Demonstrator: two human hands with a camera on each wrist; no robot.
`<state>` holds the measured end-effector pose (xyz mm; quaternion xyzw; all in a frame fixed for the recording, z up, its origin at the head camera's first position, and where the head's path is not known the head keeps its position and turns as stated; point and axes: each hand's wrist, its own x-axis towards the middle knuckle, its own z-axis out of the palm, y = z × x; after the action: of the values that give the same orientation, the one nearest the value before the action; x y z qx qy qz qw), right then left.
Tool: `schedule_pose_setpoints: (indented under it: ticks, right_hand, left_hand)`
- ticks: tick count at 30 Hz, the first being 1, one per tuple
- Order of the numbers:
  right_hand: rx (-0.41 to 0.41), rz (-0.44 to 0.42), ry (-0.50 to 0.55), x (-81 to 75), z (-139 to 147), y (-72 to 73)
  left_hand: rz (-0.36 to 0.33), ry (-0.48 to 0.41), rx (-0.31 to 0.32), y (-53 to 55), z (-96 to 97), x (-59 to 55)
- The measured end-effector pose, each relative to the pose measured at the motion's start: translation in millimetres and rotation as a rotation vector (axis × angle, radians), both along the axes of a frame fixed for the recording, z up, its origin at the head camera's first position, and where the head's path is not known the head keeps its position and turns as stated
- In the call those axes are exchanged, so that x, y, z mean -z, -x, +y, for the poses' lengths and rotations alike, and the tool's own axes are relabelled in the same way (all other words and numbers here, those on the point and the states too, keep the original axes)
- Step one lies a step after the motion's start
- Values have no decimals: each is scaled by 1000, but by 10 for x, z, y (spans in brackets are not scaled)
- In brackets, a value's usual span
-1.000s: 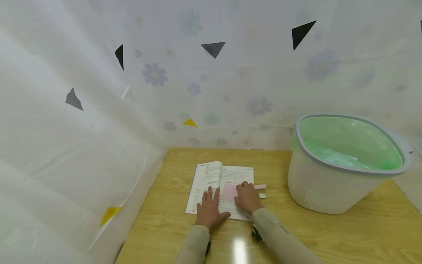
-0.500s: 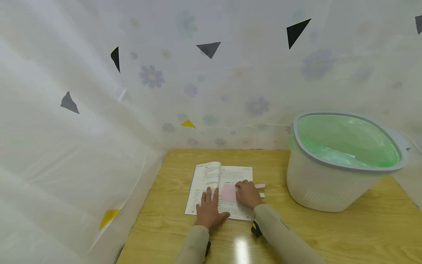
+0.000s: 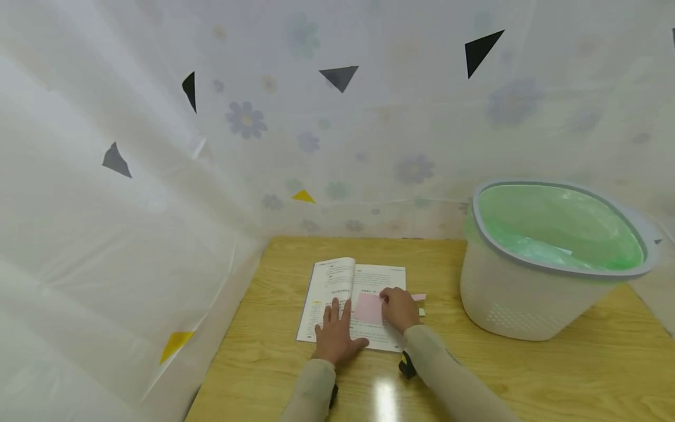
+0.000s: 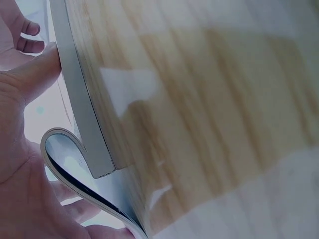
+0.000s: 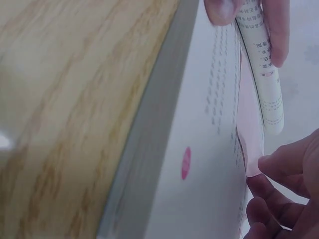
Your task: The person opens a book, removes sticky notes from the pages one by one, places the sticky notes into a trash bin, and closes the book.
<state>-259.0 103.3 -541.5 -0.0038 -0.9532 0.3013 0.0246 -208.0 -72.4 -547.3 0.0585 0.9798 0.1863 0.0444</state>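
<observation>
From above, the book (image 3: 344,281) lies open on the table (image 3: 263,351), straight in front of the person, a handy spot for both arms. The left hand (image 3: 337,340) is spread across the gutter, fingers straight and well apart, most likely because that bulging left-hand side would spring up otherwise. Over on the other page, here's the right hand (image 3: 399,309), bent around the right edge of a pink sheet (image 3: 368,309), which lies flat on the print. A pink strip (image 3: 418,297) and a pale green tab (image 3: 422,312) poke out past the book's right edge, and the basket (image 3: 527,299) stands well apart to the right.

Left wrist now: the thumb rests across the thick page block, while the pages beside it arch in a fat loop, so that wide hold makes sense.

And the right wrist settles it: this grip pinches the sheet's edge between thumb and fingertip, probably so only that edge bends. Lovely close look, too: pale pink, thin, plain as far as I can see, its far end tucked behind the curved page.
</observation>
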Motion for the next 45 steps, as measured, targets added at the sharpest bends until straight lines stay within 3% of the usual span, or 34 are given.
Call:
schedule_pose_setpoints:
  ticks: [11, 25, 36, 40, 45]
  right_hand:
    - [60, -92, 22, 32, -34, 102]
    - [95, -89, -20, 56, 16, 102]
    - [99, -125, 12, -72, 53, 44]
    - [98, -93, 25, -90, 80, 14]
    - [90, 15, 53, -199, 122, -60]
  left_hand:
    - [6, -13, -9, -2, -1, -13]
    - [-12, -34, -19, 11, 24, 49]
    - [-1, -41, -18, 30, 7, 33]
    - [-2, -45, -22, 31, 14, 22]
    - [-8, -43, -29, 12, 9, 14]
